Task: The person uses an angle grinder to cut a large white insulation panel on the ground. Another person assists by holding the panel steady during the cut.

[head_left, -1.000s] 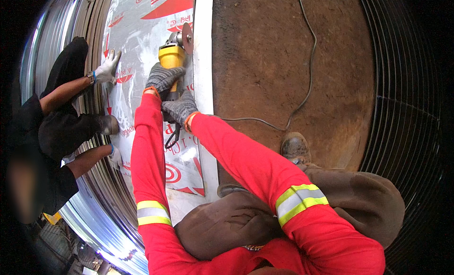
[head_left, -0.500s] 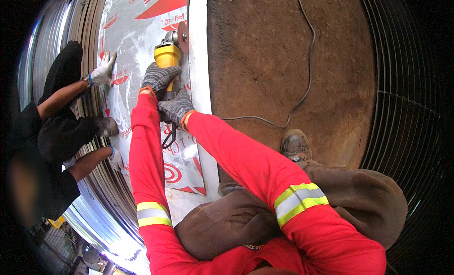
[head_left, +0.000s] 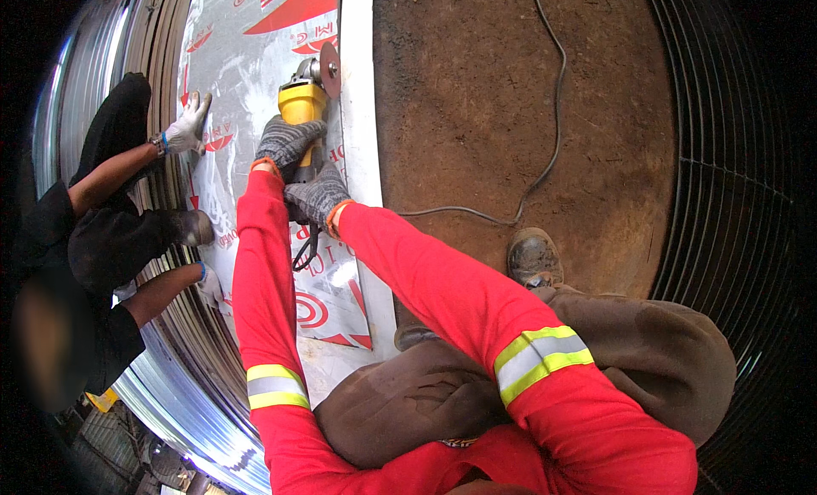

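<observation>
A yellow angle grinder [head_left: 301, 102] lies along my two gloved hands, its head pointing away from me. My left hand [head_left: 288, 141], in a grey striped knit glove, is wrapped round its body just behind the yellow housing. Closer to me, my right hand [head_left: 318, 194] grips the rear of the grinder. The reddish cutting disc [head_left: 329, 69] stands on edge at the right side of the head, over the right edge of the film-covered metal sheet [head_left: 247, 86]. Whether the disc touches the sheet I cannot tell.
A co-worker in dark clothes kneels at the left, a white-gloved hand [head_left: 187, 127] flat on the sheet. A power cord [head_left: 557, 112] curves over the brown floor [head_left: 477, 95]. My boot [head_left: 534, 255] is at the right, and dark ribbed stock [head_left: 732, 154] curves beyond.
The grinder and my hands have shifted very slightly toward me. The co-worker's hands stay in place.
</observation>
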The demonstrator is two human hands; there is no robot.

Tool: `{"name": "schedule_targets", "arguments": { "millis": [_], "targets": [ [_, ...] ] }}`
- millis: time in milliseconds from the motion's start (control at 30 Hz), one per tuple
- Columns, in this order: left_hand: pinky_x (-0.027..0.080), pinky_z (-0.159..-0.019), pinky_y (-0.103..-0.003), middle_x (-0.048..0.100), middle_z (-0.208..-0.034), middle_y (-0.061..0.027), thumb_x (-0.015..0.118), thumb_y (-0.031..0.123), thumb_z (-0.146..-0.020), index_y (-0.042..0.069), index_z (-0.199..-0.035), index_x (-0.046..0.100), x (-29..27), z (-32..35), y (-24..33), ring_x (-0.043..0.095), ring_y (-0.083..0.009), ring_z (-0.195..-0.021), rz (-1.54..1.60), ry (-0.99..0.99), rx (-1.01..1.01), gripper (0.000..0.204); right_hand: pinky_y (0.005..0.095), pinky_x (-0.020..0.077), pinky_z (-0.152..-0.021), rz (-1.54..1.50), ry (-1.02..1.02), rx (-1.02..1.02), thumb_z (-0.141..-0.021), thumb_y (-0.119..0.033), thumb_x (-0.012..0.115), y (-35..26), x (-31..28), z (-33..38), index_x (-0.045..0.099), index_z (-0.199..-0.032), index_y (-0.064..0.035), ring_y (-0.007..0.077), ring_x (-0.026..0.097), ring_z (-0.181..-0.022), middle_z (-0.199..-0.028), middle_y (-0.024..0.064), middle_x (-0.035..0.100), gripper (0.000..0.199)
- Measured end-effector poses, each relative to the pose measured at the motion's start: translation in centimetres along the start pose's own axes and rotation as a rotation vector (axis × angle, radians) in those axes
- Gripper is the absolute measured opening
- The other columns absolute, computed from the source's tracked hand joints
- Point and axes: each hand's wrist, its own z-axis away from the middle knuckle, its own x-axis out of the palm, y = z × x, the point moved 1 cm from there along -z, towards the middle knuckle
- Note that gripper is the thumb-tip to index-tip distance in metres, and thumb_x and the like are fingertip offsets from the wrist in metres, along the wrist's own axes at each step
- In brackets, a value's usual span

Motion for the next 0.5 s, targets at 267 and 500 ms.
{"name": "schedule_targets", "arguments": {
  "millis": [267,500],
  "targets": [
    [0.055,-0.067,-0.036,0.069,-0.083,-0.0113,0.079,0.031,-0.069,-0.002,-0.1,0.067,0.2,-0.2,-0.9,0.067,-0.0224,-0.07,0.052,-0.001,0.016,0.047,0.0363,0.0552,-0.081,0.017,-0.007,-0.011,-0.065,-0.008,0.079,1.2,0.1,-0.7,0.043,-0.125,0.0021,0.0264,0.066,-0.092,-0.105,0.0152,0.065,0.071],
    [0.055,-0.066,-0.036,0.069,-0.083,-0.011,0.08,0.03,-0.068,-0.001,-0.1,0.066,0.4,0.5,-0.3,0.067,-0.0223,-0.07,0.057,-0.014,0.034,0.047,0.0357,0.0546,-0.085,0.111,0.035,-0.049,-0.062,-0.014,0.083,3.0,-0.2,-2.1,0.035,-0.131,0.0042,0.026,0.066,-0.101,-0.118,0.018,0.062,0.086]
  ]
}}
